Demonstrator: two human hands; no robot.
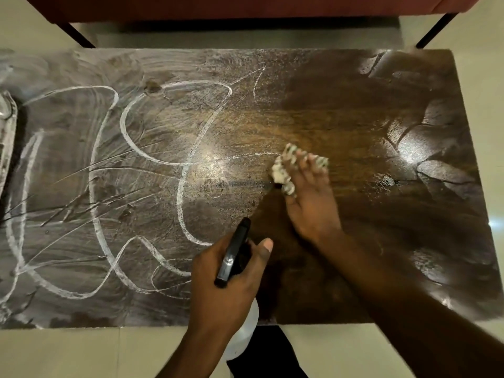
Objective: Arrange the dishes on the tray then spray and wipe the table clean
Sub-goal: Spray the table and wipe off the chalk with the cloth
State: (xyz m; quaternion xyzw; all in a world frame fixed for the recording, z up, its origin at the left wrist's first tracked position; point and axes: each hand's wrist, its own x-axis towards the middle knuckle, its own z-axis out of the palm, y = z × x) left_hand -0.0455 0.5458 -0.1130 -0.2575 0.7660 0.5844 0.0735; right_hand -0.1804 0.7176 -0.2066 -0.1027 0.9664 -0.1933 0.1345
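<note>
A dark wooden table [341,110] fills the view, its left half streaked with white soapy swirls and its right half wet and glossy. My right hand [311,197] presses a crumpled pale cloth [286,170] flat on the table near the middle. My left hand [226,285] holds a spray bottle [234,255] by its black trigger head above the near edge. The bottle's clear body hangs below my palm. At the far left edge only a sliver of the tray [6,137] shows.
A red-brown seat [245,6] on black legs stands beyond the table's far edge. Pale tiled floor [81,353] surrounds the table. Wet patches with dark outlines cover the right end of the tabletop.
</note>
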